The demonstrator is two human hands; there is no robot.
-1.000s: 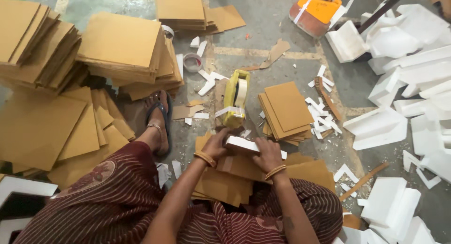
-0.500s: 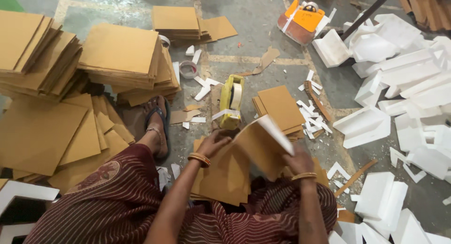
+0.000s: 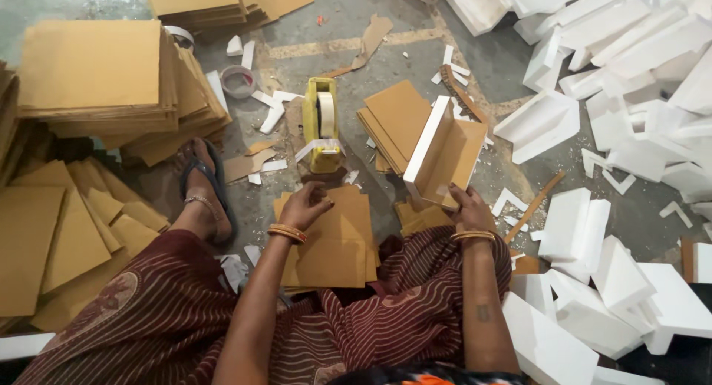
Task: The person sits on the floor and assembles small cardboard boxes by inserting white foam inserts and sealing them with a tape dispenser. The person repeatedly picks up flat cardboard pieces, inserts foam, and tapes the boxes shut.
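My right hand (image 3: 469,208) grips the lower edge of a cardboard sheet with a white foam strip along its left side (image 3: 443,153), held tilted up off the floor. My left hand (image 3: 304,205) rests with fingers curled on a stack of brown cardboard sheets (image 3: 334,240) lying in front of my lap. Just beyond that hand stands a yellow tape dispenser (image 3: 321,123) with a strip of tape hanging from it. A smaller cardboard pile (image 3: 393,122) lies behind the held piece.
Tall cardboard stacks (image 3: 96,77) fill the left side, with loose sheets (image 3: 52,229) below them. White foam blocks (image 3: 630,73) are heaped at the right and by my right knee (image 3: 586,288). My sandalled foot (image 3: 204,185) points forward. Tape rolls (image 3: 239,81) and foam scraps litter the floor.
My right hand has lifted the foam-edged cardboard piece off the stack and swung it to the right. My left hand has let go of it and dropped onto the stack. The view has tilted down and closer.
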